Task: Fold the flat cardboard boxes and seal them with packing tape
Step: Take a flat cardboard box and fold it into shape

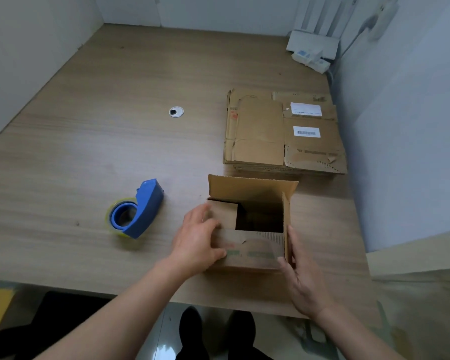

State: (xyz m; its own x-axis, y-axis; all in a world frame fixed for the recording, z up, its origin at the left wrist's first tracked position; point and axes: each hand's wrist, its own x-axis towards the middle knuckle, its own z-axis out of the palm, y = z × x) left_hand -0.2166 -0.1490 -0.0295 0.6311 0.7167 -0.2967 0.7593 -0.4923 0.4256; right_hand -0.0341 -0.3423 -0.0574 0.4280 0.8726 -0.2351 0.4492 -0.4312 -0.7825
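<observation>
Pale walls hem in a wood-grain bench [89, 152], and near its front edge stands the opened box [255, 253], mouth upward and dark inside.

The left hand [198, 242] grips the box's left near corner, its fingers bent over the left flap [225, 214], which is folded partway inward, and its thumb on the near face. The right hand [303, 279] lies flat and straight-fingered against the box's right side, holding nothing, beside the right flap [286, 216], which stands upright. The far flap [244, 187] also stands up.

The tape dispenser [138, 211] sits to the left of the box, well apart from it. A stack of flat boxes [270, 131] lies just beyond the box on its far side.

The main risk, as I judge it, is spring-back. This cardboard looks worn and creased, so a flap let go too early may lift again and leave a gap under the tape. Uneven pressure from the two hands could also skew the walls, and then the flaps would not meet squarely. Reaching left for the dispenser frees the one hand that pins the folded flap, so the box could slide or open. The box also stands close to the bench's front edge, where a hard push toward the body could tip it off.
</observation>
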